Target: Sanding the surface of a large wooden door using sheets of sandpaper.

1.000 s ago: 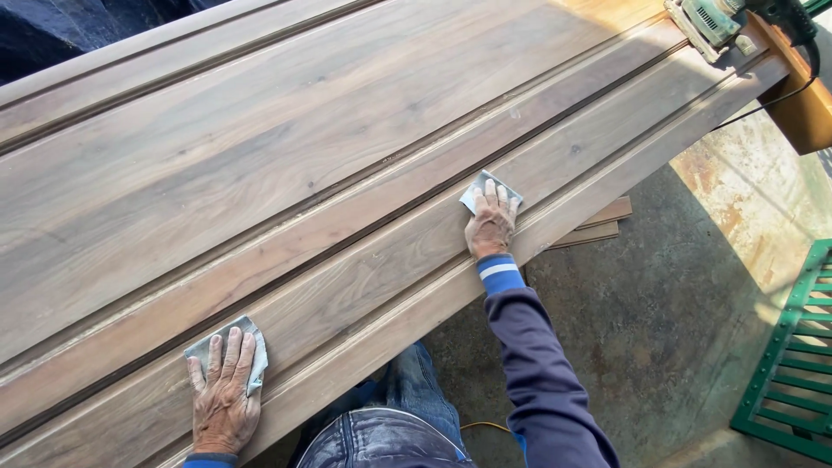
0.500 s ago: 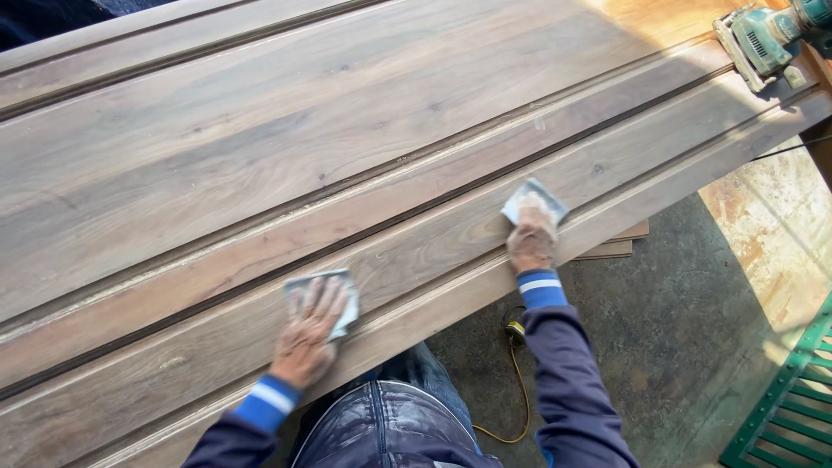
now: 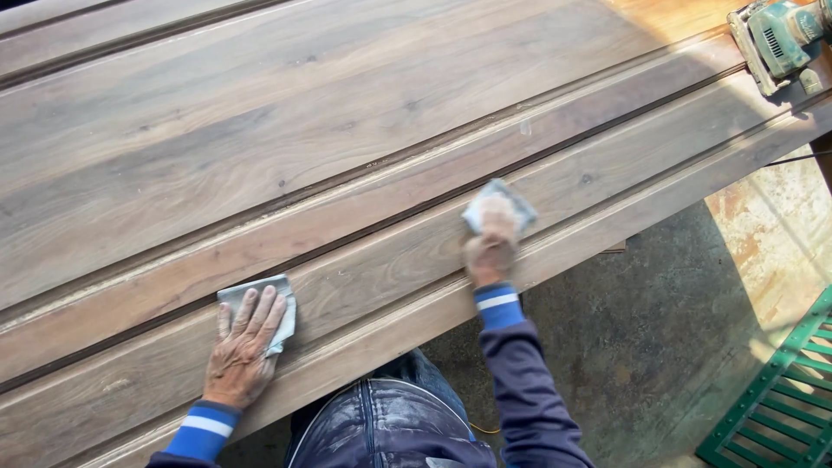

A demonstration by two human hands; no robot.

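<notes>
Grey sandpaper sheets (image 3: 279, 299) (two), flat on plank (image 3: 364, 260)

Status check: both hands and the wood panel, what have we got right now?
Left hand flat on grey sanding sheet. Right hand pressing second sheet. Both on long wood panel. Green power sander parked at far end, apart from both hands.

Soft, even daylight fills the view; the wide wooden panel (image 3: 347, 156) looks evenly lit and mostly sharp, its grain clear. At the upper right a warmer, brighter patch of sun falls on the wood beside the green sander (image 3: 784, 39). The concrete floor (image 3: 659, 347) below lies in shade, paler towards the right edge. The right hand (image 3: 490, 247) and its sanding sheet (image 3: 499, 201) are smeared with motion blur; the left hand (image 3: 243, 351) is crisp.
</notes>
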